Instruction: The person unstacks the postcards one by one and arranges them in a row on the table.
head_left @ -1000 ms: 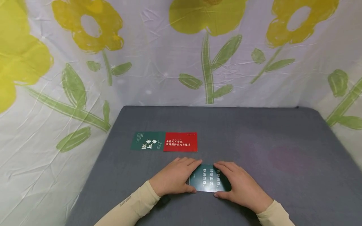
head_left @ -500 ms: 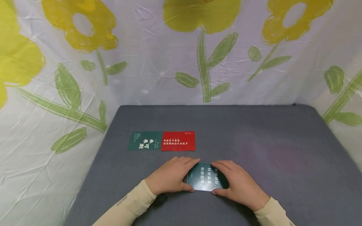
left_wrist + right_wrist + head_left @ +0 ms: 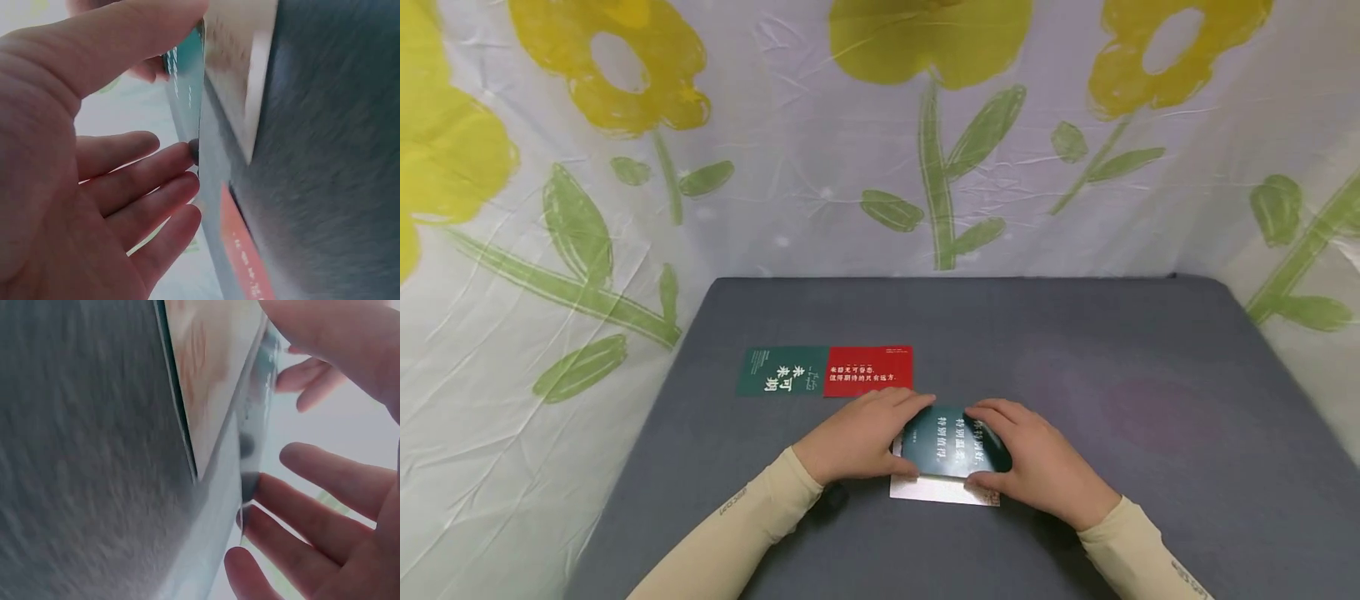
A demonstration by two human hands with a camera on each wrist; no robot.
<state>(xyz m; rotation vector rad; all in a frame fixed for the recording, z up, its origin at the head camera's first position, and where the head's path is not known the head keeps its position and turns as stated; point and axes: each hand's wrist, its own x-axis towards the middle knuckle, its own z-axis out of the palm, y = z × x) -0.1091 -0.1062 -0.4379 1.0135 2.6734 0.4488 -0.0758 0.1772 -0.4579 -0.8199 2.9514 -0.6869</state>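
A dark green card (image 3: 943, 446) with white lettering is held by its two short ends, slightly raised off the table. My left hand (image 3: 861, 437) pinches its left end between thumb and fingers. At the opposite end, my right hand (image 3: 1048, 467) does the same. Beneath the green card lies a pale card (image 3: 940, 490), its near strip showing in the head view. The right wrist view shows a gap between this pale card (image 3: 209, 375) and the raised green card (image 3: 259, 381). Whether the raised green card is single or several together, I cannot tell.
Farther back on the grey table (image 3: 1112, 333), another green card (image 3: 781, 372) and a red card (image 3: 868, 367) lie side by side. My left fingers come close to the red card's near edge. A flower-printed curtain (image 3: 790, 167) hangs behind and at the sides.
Both hands have lifted the green card and moved it away from me, toward the red card. The pale card beneath has come into sight. The view has shifted slightly.
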